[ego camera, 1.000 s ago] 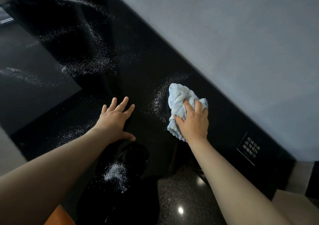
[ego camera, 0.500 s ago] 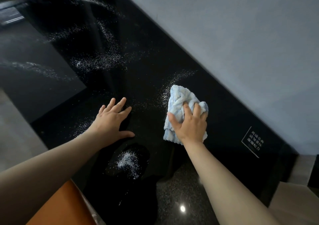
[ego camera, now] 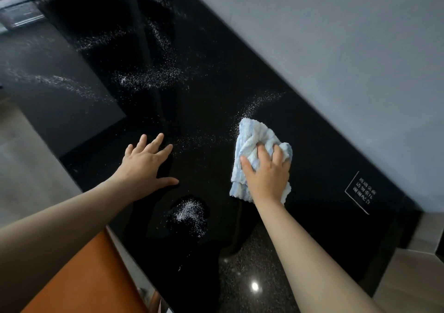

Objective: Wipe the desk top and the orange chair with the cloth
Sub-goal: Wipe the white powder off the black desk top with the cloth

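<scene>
The glossy black desk top (ego camera: 211, 91) runs from upper left to lower right and carries streaks and patches of white powder (ego camera: 149, 77). My right hand (ego camera: 266, 175) presses a crumpled light-blue and white cloth (ego camera: 252, 137) flat on the desk, fingers dug into it. My left hand (ego camera: 146, 163) lies palm down on the desk with fingers spread, a hand's width left of the cloth, holding nothing. A small heap of powder (ego camera: 189, 211) sits just below and between my hands. The orange chair (ego camera: 81, 279) shows at the bottom left, partly hidden by my left forearm.
A grey wall (ego camera: 336, 48) borders the desk's far side. A white-outlined label with printed characters (ego camera: 362, 192) sits on the desk at right. Pale floor (ego camera: 26, 168) lies past the desk's left edge, and a tan surface (ego camera: 413, 281) at the lower right.
My right hand has slid the cloth slightly toward me, leaving a powder trail beyond it. The view has shifted, and more of the orange chair now shows at the bottom left.
</scene>
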### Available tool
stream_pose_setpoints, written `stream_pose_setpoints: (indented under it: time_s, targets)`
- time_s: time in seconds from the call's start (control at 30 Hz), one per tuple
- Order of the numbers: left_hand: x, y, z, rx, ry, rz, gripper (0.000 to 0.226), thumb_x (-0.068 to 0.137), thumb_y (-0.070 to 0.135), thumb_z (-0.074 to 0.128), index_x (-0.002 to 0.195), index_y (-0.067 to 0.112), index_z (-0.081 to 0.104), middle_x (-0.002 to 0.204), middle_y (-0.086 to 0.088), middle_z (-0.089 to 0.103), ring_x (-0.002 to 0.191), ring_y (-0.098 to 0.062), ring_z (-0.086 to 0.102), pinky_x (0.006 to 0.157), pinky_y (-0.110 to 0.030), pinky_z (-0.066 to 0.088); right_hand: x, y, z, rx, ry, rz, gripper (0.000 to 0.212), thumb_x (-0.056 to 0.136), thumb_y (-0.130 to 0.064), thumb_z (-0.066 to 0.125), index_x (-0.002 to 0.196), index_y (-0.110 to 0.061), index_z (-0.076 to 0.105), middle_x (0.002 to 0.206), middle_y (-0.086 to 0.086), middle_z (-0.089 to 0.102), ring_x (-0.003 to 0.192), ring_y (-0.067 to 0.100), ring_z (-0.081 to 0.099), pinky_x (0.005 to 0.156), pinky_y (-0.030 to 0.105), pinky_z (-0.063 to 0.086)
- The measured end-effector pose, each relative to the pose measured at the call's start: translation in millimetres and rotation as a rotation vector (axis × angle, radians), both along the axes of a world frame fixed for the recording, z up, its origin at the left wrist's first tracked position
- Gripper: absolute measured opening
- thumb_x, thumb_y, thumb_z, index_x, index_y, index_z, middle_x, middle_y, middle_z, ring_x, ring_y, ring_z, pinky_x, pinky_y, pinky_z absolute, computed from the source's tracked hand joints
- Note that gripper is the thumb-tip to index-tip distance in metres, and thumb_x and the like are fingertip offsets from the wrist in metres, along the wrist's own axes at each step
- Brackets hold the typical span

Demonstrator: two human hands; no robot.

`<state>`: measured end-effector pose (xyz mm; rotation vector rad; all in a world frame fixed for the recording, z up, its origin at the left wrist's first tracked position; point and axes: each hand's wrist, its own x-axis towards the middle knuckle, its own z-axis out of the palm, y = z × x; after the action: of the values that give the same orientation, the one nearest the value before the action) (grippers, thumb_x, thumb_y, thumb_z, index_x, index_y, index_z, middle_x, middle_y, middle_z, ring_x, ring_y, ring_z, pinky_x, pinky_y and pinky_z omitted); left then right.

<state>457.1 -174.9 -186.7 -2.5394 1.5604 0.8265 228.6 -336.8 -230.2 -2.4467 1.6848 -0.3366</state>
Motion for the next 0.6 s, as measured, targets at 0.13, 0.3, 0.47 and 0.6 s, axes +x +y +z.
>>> stream_pose_setpoints:
  time_s: [0.13,0.3,0.47,0.6]
  targets:
    - [4.3,27.6,3.1,0.009,-0.012,-0.039,0.1,0.077,0.07,0.054,0.154,0.029,0.005,0.16,0.001,-0.013,0.147,-0.03,-0.014,0.118,-0.051,0.002,1.7,18.7,0.5,0.009,-0.025,-0.01,0.058,0.078,-0.056,0.065,0.126,-0.023,0.061,0.135,0.01,0.046,0.11,0.035,0.047,0.078,0.045,0.052]
    - [5.7,64.0,2.2,0.022,-0.014,-0.012,0.105,0.075,0.072,0.055,0.154,0.028,0.001,0.16,0.001,-0.016,0.146,-0.03,-0.015,0.118,-0.05,0.001,3.8,43.6,-0.3,0.007,-0.046,0.003,0.056,0.078,-0.054,0.068,0.124,-0.023,0.062,0.133,0.01,0.048,0.107,0.035,0.049,0.076,0.044,0.053]
    - [6.7,85.2,1.9,-0.009,-0.002,0.022,0.111,0.071,0.071,0.061,0.154,0.025,0.003,0.16,-0.003,-0.015,0.146,-0.033,-0.013,0.118,-0.053,0.003,5.2,66.2,-1.4,-0.001,-0.054,0.017,0.055,0.078,-0.053,0.068,0.123,-0.022,0.063,0.131,0.01,0.049,0.104,0.034,0.049,0.075,0.044,0.053]
    - [7.7,95.4,-2.2,0.016,-0.067,0.06,0.125,0.064,0.074,0.065,0.153,0.024,-0.007,0.159,-0.005,-0.021,0.145,-0.037,-0.014,0.117,-0.054,0.007,6.1,86.9,-0.8,-0.011,-0.049,0.028,0.055,0.077,-0.052,0.07,0.121,-0.021,0.064,0.13,0.011,0.051,0.102,0.035,0.05,0.072,0.043,0.054]
